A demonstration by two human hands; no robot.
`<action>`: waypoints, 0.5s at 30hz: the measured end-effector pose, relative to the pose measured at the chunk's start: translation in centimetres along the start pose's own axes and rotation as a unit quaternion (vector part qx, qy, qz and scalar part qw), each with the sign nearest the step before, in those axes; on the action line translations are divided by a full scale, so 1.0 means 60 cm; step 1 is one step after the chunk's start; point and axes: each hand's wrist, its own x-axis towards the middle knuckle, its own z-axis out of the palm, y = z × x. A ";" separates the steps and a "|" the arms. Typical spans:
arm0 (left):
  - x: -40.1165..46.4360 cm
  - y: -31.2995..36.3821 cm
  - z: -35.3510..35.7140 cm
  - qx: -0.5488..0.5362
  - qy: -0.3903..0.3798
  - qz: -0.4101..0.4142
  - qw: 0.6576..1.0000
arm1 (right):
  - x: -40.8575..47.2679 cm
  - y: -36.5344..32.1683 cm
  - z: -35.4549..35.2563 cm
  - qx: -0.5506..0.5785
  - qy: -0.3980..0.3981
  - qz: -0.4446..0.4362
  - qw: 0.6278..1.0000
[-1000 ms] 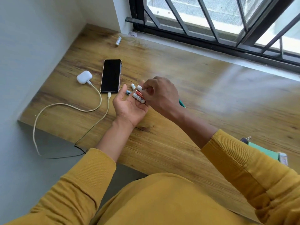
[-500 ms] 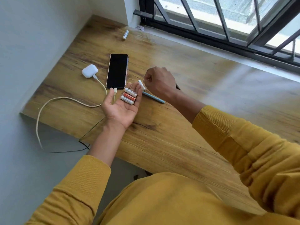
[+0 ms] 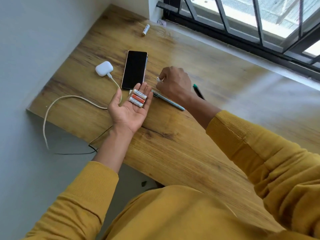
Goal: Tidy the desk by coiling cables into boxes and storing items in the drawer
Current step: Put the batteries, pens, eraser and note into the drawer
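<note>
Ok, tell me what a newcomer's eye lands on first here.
First, the left hand, palm up over the desk, with three batteries lying side by side across its fingers. Just right of it the right hand pinches another small white battery, above a light blue pen. Behind them lie a dark phone and a white earbud case on its cable.

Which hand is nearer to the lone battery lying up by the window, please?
Right. The right hand sits below the lone battery; the left hand lies farther back, toward the person.
</note>
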 end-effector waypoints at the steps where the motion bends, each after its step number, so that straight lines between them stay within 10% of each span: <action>1: 0.001 0.000 0.000 0.000 0.001 0.001 1.000 | -0.002 -0.004 -0.005 0.019 0.008 -0.010 1.000; 15: 0.030 -0.004 0.025 0.012 0.003 0.009 1.000 | 0.012 -0.054 -0.023 0.040 0.004 -0.130 0.991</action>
